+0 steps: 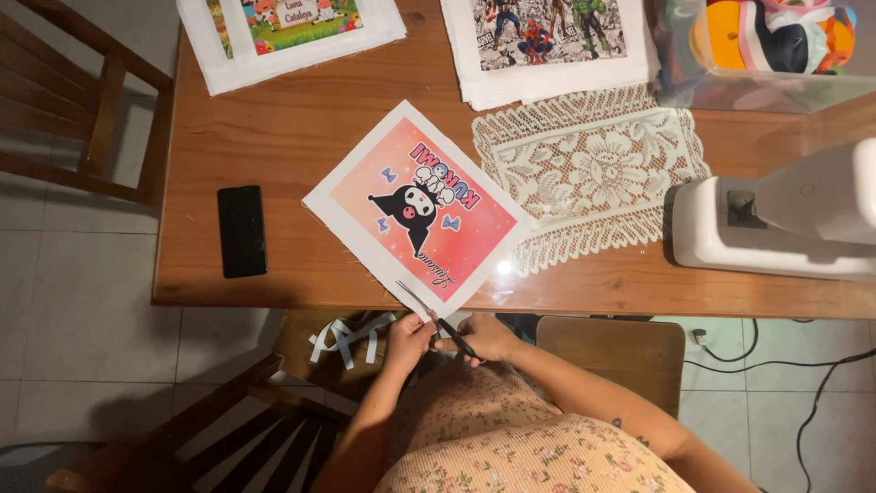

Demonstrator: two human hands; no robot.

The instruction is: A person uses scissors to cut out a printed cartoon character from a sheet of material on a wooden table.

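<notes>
Your right hand (486, 338) is clamped on the handles of black scissors (438, 321), blades open and pointing at the near corner of a pink printed fabric square (420, 208) lying tilted on the wooden bench (274, 137). Your left hand (408, 336), grip closed, sits just beside the scissors below the bench edge; what it pinches cannot be told. A black phone (242, 230) lies left; white lace doily (589, 173) and sewing machine (785, 219) right.
</notes>
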